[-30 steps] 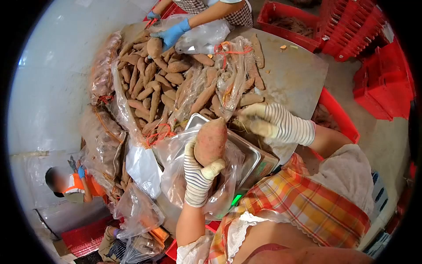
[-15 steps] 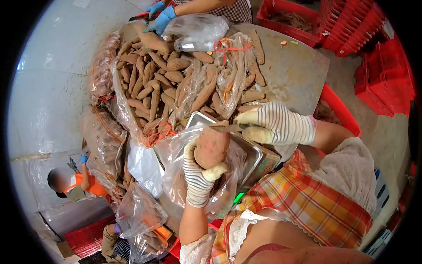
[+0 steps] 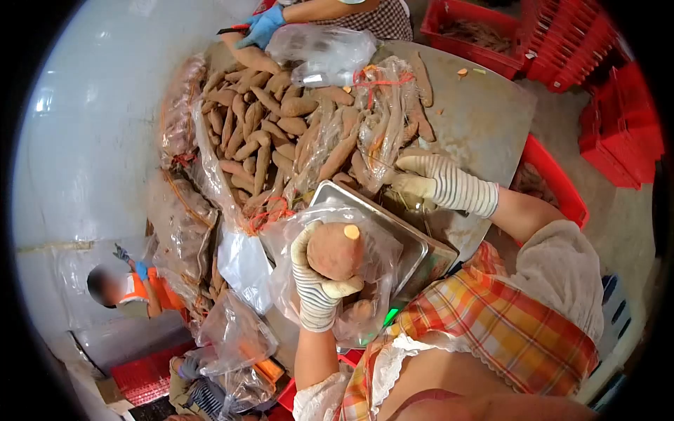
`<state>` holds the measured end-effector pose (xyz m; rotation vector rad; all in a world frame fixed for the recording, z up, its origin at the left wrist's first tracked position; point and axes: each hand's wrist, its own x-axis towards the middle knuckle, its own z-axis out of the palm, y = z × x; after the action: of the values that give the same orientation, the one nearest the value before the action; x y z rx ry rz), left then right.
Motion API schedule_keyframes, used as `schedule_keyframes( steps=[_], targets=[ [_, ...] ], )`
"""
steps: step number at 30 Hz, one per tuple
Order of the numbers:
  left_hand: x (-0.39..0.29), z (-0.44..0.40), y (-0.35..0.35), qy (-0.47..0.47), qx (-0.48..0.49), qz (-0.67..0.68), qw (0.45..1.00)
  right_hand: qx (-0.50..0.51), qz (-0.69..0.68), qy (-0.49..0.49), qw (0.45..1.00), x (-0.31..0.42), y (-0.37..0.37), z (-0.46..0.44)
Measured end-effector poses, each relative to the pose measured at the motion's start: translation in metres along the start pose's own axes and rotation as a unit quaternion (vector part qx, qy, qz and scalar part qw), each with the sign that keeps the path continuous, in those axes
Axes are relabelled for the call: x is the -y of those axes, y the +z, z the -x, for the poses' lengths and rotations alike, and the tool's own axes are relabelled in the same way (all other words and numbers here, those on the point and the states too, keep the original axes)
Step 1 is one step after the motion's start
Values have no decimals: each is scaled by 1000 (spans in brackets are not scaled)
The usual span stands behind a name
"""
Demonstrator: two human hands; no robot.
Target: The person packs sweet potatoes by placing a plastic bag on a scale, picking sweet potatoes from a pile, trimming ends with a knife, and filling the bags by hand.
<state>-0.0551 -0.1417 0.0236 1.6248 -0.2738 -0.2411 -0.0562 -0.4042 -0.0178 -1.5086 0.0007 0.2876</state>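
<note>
My left hand (image 3: 319, 281), in a striped glove, holds a large sweet potato (image 3: 335, 251) above an open plastic bag (image 3: 382, 288). A pale cut face shows on the sweet potato's top end. The bag sits over a metal tray (image 3: 414, 245) and has more sweet potatoes inside. To the right, my right hand (image 3: 439, 184), gloved the same way, has its fingers closed near the tray's far edge. A thin dark blade seems to extend from it to the left; its handle is hidden. Beyond lies a heap of sweet potatoes (image 3: 263, 133).
Across the table (image 3: 484, 119), a co-worker's blue-gloved hand (image 3: 263, 28) touches a long sweet potato. Filled sacks (image 3: 179, 217) line the left side. Red crates (image 3: 621, 133) stand at the right. Another person in an orange vest (image 3: 158, 291) is at the lower left.
The blade met the sweet potato's top end; now my right hand is farther right and a pale cut face shows. My left hand has tilted the sweet potato. The co-worker's hands shifted to a longer one.
</note>
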Motion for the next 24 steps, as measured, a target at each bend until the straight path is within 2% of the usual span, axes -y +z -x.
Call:
schedule_keyframes(
  steps=[1,3,4,5,6,7,8,9,11,12,13,14,15,16,17,18,19,20,21,22,23,24],
  targets=[
    [-3,-1,5,-2,6,-1,1000,-5,-3,2,1000,14,2,5],
    [-6,-2,12,1,3,2,1000,115,-212,73,968,35,3,13],
    [-3,-3,9,54,21,-74,996,115,-213,73,968,41,6,14],
    [-2,-5,4,55,20,-75,995,150,-222,101,958,46,11,14],
    [-1,-8,-3,158,44,-245,955,187,-229,128,947,49,15,14],
    [-2,-11,-7,252,64,-407,876,193,-226,129,946,35,21,8],
    [-12,-13,-6,324,84,-493,803,214,-256,130,934,3,29,-5],
    [-13,-13,-3,323,77,-495,803,225,-284,143,921,-14,34,-14],
    [-10,-10,8,263,-55,-446,854,243,-338,171,893,-49,43,-30],
    [1,-9,10,179,-79,-280,940,210,-398,149,880,-10,44,-14],
    [-8,-9,17,179,-85,-279,940,174,-455,125,864,28,45,2],
    [-27,-9,26,44,-20,-40,998,157,-481,114,855,35,45,7],
    [-37,-8,31,-92,48,204,973,140,-507,102,845,41,46,12],
    [-29,-7,30,-130,64,225,963,149,-286,-56,945,28,42,15],
    [-28,-4,31,-162,75,218,959,147,-44,-211,965,18,43,15],
    [-30,-6,33,-173,52,236,955,104,-9,-266,958,11,51,12],
    [-34,-10,36,-184,30,253,949,106,-8,-265,958,8,46,13],
    [-31,-9,34,-183,29,253,949,99,84,-254,958,16,36,13],
    [-25,-9,31,-145,17,193,970,88,175,-241,950,20,27,10],
    [-22,-8,29,-109,8,132,985,32,212,-285,934,19,22,6],
    [-23,-5,31,-113,14,132,985,2,235,-287,929,30,14,8],
    [-25,-2,35,-61,-15,25,998,23,283,-279,917,44,5,11]
  ],
)
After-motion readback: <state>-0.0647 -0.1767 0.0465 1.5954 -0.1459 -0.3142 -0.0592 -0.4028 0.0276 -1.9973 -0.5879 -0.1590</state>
